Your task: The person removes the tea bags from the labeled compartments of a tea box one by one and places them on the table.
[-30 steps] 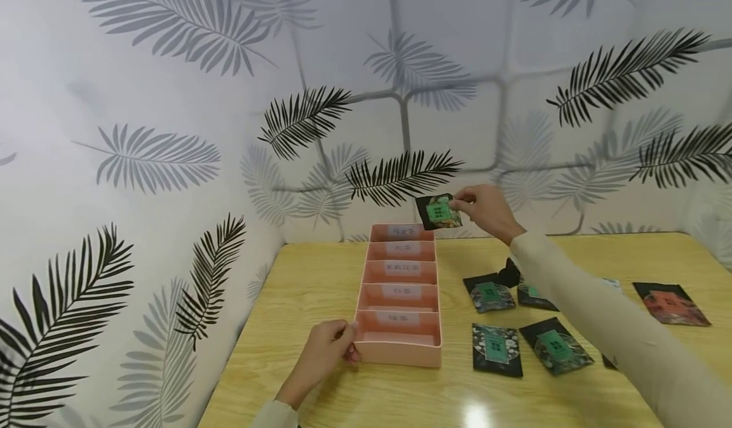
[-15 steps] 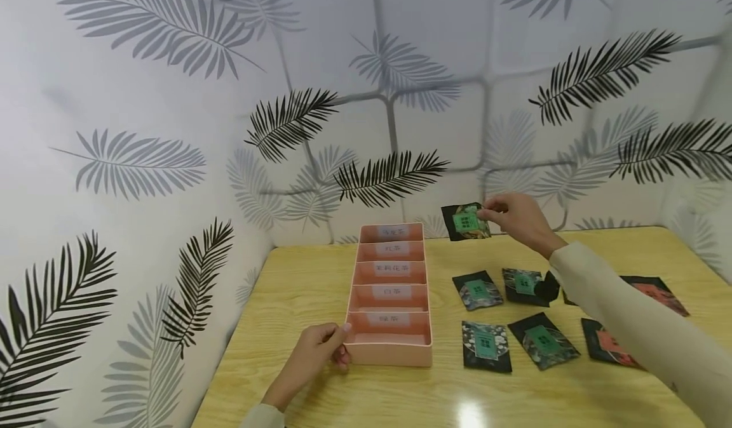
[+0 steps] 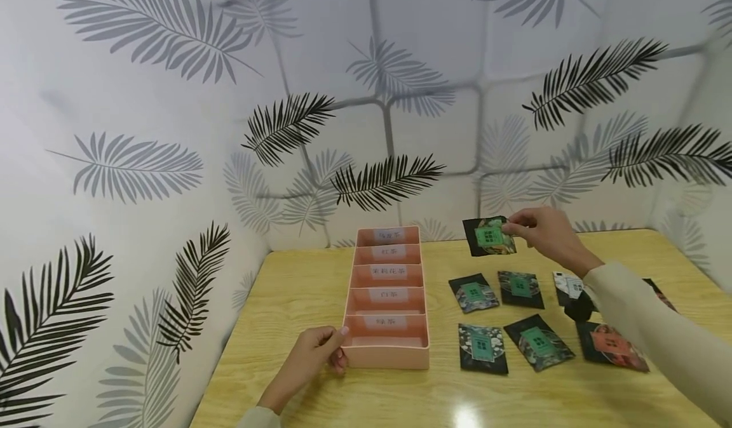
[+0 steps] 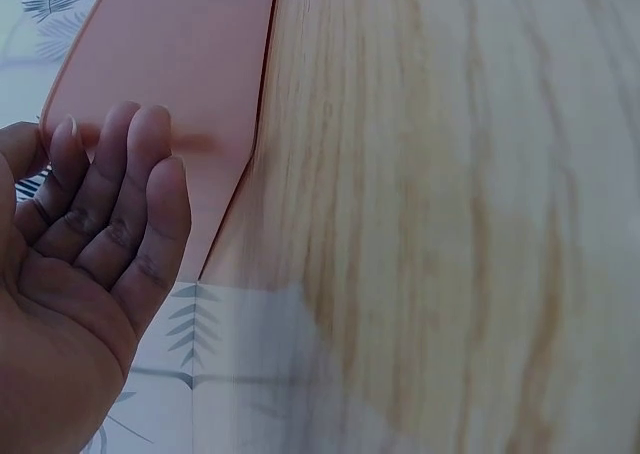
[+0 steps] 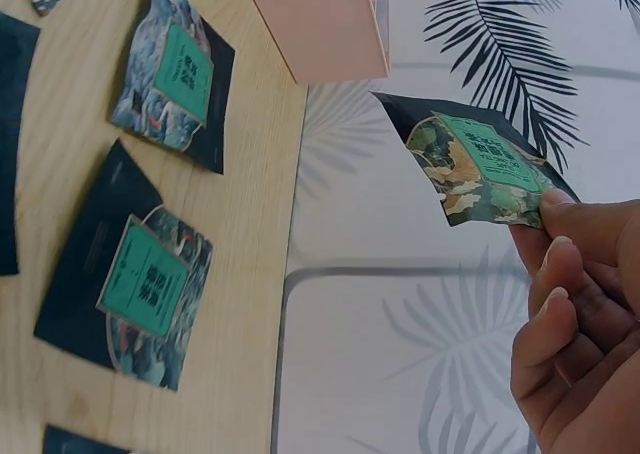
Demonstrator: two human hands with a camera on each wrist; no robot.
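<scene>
A pink divided box [image 3: 386, 358] stands lengthwise on the table, its several compartments marked with pale labels in Chinese characters. My left hand [image 3: 309, 358] grips its near left corner; the left wrist view has the hand's fingertips [image 4: 150, 134] at the box's outer wall. Between thumb and forefinger, my right hand [image 3: 551, 234] pinches a dark tea sachet [image 3: 488, 236] with a green label, raised over the table's back edge, right of the box. The right wrist view shows this sachet's green and tan leaf print [image 5: 470, 169]; the other fingers curl below it.
To the box's right lie several more sachets: a blue-patterned one [image 3: 473, 293], a white-flowered one [image 3: 483, 348], a green-labelled one [image 3: 539, 342] and a red-labelled one [image 3: 612, 347]. A black object at the right wrist [image 3: 580, 307] partly covers a white-patterned sachet [image 3: 566, 285]. A leaf-patterned wall rises behind.
My right hand has carried the sachet rightward and slightly down, away from the box's far end. The left hand keeps its hold on the corner. The head view has shifted slightly.
</scene>
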